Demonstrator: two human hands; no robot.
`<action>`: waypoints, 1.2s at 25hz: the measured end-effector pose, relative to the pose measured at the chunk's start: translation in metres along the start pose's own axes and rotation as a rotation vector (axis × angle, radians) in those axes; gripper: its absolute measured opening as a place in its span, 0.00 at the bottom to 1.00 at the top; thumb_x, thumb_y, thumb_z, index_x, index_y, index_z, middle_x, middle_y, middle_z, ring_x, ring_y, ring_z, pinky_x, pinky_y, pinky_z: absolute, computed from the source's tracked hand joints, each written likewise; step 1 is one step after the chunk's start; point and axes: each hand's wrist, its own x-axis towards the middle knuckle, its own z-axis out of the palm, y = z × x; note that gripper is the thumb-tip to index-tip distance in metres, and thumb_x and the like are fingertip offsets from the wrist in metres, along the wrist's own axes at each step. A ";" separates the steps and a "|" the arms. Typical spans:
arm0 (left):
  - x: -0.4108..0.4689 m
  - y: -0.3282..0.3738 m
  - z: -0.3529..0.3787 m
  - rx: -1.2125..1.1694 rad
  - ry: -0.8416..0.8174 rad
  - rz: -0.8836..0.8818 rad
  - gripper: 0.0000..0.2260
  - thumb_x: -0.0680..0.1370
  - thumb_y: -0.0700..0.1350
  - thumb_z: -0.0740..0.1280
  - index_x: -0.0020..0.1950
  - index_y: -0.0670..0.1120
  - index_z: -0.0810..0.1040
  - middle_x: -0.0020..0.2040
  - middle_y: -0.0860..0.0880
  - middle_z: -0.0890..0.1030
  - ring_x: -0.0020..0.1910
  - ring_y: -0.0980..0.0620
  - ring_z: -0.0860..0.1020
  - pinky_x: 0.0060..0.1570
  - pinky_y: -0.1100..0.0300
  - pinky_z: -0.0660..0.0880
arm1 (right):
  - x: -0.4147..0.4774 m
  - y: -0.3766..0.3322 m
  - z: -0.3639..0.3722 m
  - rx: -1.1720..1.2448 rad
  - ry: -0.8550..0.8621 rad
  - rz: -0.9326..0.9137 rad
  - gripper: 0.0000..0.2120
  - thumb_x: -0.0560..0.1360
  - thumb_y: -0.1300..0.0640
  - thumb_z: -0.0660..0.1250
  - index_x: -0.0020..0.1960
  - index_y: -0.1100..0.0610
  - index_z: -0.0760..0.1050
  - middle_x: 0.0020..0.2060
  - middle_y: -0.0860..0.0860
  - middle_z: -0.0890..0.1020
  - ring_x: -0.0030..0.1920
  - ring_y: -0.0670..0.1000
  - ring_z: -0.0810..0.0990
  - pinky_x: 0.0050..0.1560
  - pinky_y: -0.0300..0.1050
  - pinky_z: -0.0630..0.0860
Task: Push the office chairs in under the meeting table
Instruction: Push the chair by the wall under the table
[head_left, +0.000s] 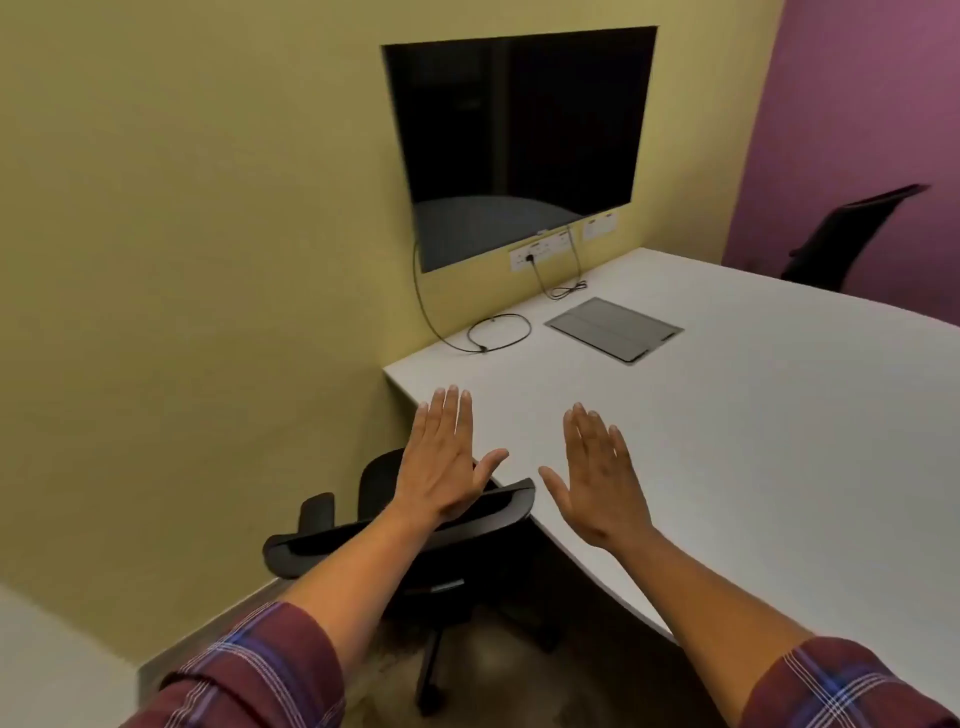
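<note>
White laminate meeting table (727, 441) fills the right half of the view; all positions below are given against it.

Chairs counted: two. Black office chair one (415, 525) stands at the table's near left edge, backrest top just beside the rim, seat and star base partly under the tabletop, one armrest showing on the side away from the table. Black office chair two (852, 234) stands at the table's far right side, against the purple wall (857, 104); only its backrest shows above the tabletop.

Hands counted: two, both bare, palms down, fingers straight and flat, thumbs splayed, holding nothing. Left hand (441, 457) hovers over the backrest of chair one at the table's corner; contact cannot be determined. Right hand (602, 473) is above the tabletop, just inside the near edge. Two plaid sleeves are rolled at the forearms.

On the table: one grey flush cable hatch (613, 328) toward the far end, two coiled black cables (498, 332) near the yellow wall. One dark screen (519, 140) hangs on that wall above the table's far end.
</note>
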 end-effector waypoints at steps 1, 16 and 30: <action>-0.008 -0.011 -0.002 0.002 0.021 -0.034 0.48 0.81 0.76 0.34 0.88 0.40 0.39 0.89 0.39 0.43 0.88 0.42 0.39 0.87 0.41 0.40 | 0.004 -0.013 0.002 0.021 -0.013 -0.043 0.42 0.84 0.31 0.40 0.87 0.57 0.37 0.87 0.55 0.38 0.86 0.54 0.37 0.86 0.59 0.41; -0.128 -0.157 0.061 -0.004 -0.200 -0.241 0.53 0.77 0.81 0.35 0.83 0.45 0.69 0.78 0.45 0.77 0.77 0.46 0.74 0.82 0.42 0.63 | 0.035 -0.098 0.044 -0.010 -0.487 -0.222 0.42 0.79 0.22 0.38 0.62 0.51 0.76 0.60 0.51 0.83 0.59 0.57 0.81 0.63 0.58 0.77; -0.144 -0.183 0.089 -0.100 0.126 -0.131 0.35 0.83 0.75 0.52 0.62 0.51 0.86 0.55 0.54 0.88 0.56 0.52 0.85 0.65 0.45 0.77 | -0.004 -0.117 0.054 -0.062 -0.418 -0.190 0.43 0.76 0.23 0.31 0.59 0.48 0.75 0.52 0.47 0.80 0.52 0.50 0.77 0.62 0.51 0.73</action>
